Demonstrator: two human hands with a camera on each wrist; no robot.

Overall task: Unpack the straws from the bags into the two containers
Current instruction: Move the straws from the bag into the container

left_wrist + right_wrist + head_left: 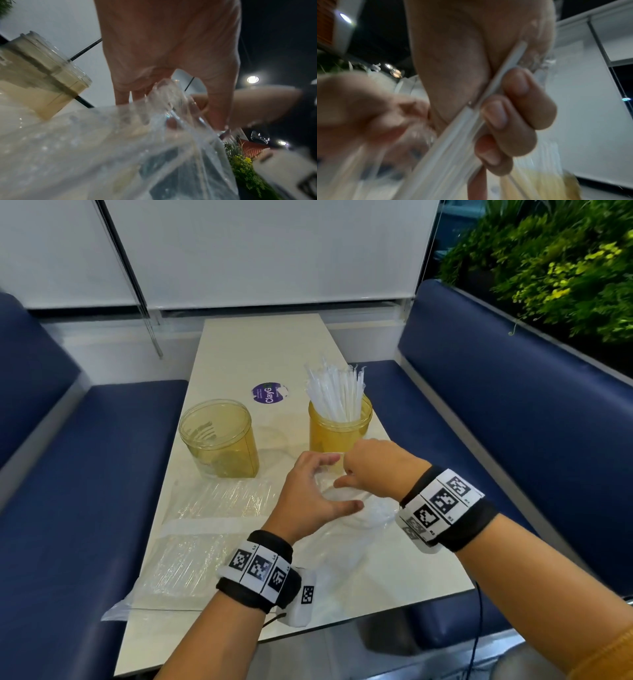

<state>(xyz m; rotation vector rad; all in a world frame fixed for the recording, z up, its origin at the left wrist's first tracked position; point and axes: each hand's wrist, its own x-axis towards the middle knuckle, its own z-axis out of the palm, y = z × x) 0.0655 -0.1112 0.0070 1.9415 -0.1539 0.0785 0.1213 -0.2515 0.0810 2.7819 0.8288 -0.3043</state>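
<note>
Straws (488, 97): clamped between right hand (376, 470) fingers and palm, partly inside clear bag (359, 518), near-centre; left hand (308, 498) fingers curled round bag mouth. Risks: snagging plastic, slipping loose, knocking straw-filled amber container (339, 436) just beyond.

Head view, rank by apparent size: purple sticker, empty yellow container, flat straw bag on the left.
Largest: flat straw bag, though it is nearest the camera.
Then: empty yellow container.
Smallest: purple sticker, which is farthest back.
</note>
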